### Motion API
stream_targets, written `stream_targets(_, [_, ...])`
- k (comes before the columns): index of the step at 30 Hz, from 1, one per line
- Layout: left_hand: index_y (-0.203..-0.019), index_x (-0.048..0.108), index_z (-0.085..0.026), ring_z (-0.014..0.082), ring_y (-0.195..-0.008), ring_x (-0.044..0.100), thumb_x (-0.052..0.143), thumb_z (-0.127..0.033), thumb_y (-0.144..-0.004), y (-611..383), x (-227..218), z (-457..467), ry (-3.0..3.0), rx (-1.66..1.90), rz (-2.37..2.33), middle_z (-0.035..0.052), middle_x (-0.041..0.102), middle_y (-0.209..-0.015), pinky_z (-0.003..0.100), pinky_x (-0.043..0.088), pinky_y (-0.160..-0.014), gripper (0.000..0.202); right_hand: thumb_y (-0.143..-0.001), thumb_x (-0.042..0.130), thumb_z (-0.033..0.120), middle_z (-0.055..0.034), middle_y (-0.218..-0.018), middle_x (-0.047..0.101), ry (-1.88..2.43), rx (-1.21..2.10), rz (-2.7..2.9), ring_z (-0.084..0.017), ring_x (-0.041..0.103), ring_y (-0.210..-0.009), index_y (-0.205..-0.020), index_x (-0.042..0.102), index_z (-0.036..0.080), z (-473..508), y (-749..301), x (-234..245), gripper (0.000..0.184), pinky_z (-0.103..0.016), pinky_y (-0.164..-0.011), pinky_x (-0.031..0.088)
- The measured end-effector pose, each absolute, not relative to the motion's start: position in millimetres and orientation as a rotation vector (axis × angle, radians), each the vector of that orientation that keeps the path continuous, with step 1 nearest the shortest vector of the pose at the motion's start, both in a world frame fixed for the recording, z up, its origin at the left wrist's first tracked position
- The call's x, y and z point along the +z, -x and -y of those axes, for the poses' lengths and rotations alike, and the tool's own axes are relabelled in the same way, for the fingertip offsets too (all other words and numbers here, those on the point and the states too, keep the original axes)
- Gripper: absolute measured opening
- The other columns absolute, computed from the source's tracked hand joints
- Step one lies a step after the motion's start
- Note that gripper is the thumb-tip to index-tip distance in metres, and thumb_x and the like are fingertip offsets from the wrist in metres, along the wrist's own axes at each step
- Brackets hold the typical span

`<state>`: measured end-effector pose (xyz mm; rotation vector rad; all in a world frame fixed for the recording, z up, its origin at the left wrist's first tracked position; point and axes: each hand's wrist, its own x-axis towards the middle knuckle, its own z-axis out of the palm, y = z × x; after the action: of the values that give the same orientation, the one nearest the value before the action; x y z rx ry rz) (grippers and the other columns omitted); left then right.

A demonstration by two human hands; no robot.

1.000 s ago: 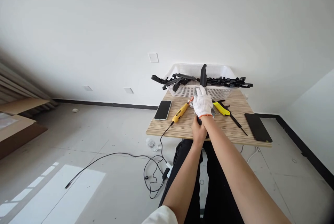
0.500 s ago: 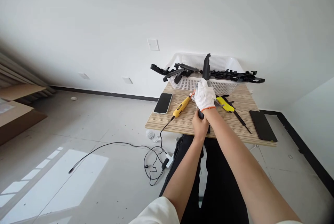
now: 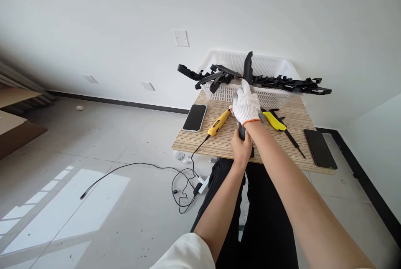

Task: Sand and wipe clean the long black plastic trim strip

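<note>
Head view, the only one I get out here. Left hand [image 3: 241, 148], bare, is wrapped round the lower end of a dark piece [image 3: 242, 132] over the near edge of the wooden table [image 3: 188, 140]. Right hand [image 3: 247, 104], gloved, sits just beyond it, in line; its fingers face away, so I can't tell whether they clamp or only rest. An upright black strip [image 3: 248, 66] shows past the glove; maybe the same part, middle hidden. Behind: white basket [image 3: 224, 93] with black mouldings [image 3: 282, 82] poking over both ends. Yellow pen-shaped tool [image 3: 218, 123] lies left of the glove, yellow-handled cutter [image 3: 274, 121] right.

To do this well, I'd hold firm with the left so nothing twists, work the glove in short, light strokes, keep bare fingers clear of any edge, and avoid bumping the yellow tool: its tip could be hot.
</note>
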<state>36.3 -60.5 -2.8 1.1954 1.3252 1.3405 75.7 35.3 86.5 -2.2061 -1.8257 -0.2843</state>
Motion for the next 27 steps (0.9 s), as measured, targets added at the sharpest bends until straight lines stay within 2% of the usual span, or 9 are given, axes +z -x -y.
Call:
stream_targets(5, [-0.066,0.038,-0.024,0.0147,-0.059,0.044,0.058,-0.033,-0.085,-35.3,-2.3,61.5,-1.187,1.342,-1.314,-0.0033,0.044,-0.060,0.027,0.030,-0.057,0.030,-0.094,0.040,0.037,-0.0050,-0.168,0.007,2.234,-0.274,1.853,-0.034,0.057,-0.106,-0.142,0.051,0.022,-29.8,-73.2,89.1,0.051,-0.047,-0.075,0.053])
stream_targets(9, [-0.071,0.047,-0.022,0.0144,-0.062,0.044,0.061,-0.032,-0.080,-34.3,-0.3,62.3,-1.148,1.309,-1.274,-0.0036,0.049,-0.062,0.026,0.032,-0.059,0.019,-0.093,0.047,0.044,-0.0069,-0.169,0.000,2.286,-0.230,1.872,-0.036,0.056,-0.109,-0.150,0.043,0.024,-19.3,-72.0,91.0,0.060,-0.048,-0.076,0.054])
stream_targets(15, [-0.087,0.063,-0.017,0.0163,-0.069,0.052,0.062,-0.027,-0.077,-34.1,2.2,60.8,-1.163,1.303,-1.210,0.0003,0.064,-0.072,0.025,0.038,-0.065,0.014,-0.093,0.048,0.049,-0.0057,-0.169,-0.001,2.314,-0.276,1.857,-0.048,0.042,-0.127,-0.155,0.035,0.024,-15.5,-74.3,82.0,0.068,-0.054,-0.082,0.054])
stream_targets(19, [-0.092,0.066,-0.016,0.0187,-0.076,0.060,0.061,-0.019,-0.074,-34.4,1.1,61.0,-1.131,1.330,-1.173,0.0036,0.071,-0.082,0.025,0.042,-0.068,0.018,-0.092,0.051,0.050,-0.0044,-0.169,0.000,2.296,-0.366,1.804,-0.047,0.042,-0.127,-0.155,0.036,0.023,-17.1,-72.0,74.7,0.070,-0.056,-0.086,0.053])
stream_targets(22, [-0.097,0.067,-0.015,0.0207,-0.080,0.064,0.061,-0.017,-0.074,-34.3,0.7,62.0,-1.126,1.339,-1.152,0.0055,0.074,-0.086,0.025,0.044,-0.069,0.024,-0.092,0.051,0.050,-0.0051,-0.169,0.000,2.299,-0.357,1.794,-0.047,0.043,-0.126,-0.155,0.036,0.023,-15.2,-70.0,73.1,0.070,-0.055,-0.084,0.054])
stream_targets(27, [-0.098,0.067,-0.014,0.0246,-0.082,0.066,0.060,-0.026,-0.079,-33.1,-4.9,61.8,-1.131,1.325,-1.184,0.0083,0.075,-0.088,0.028,0.044,-0.067,0.023,-0.093,0.047,0.049,-0.0058,-0.168,0.003,2.287,-0.338,1.766,-0.046,0.043,-0.125,-0.155,0.036,0.022,-10.0,-64.5,73.6,0.068,-0.056,-0.086,0.052])
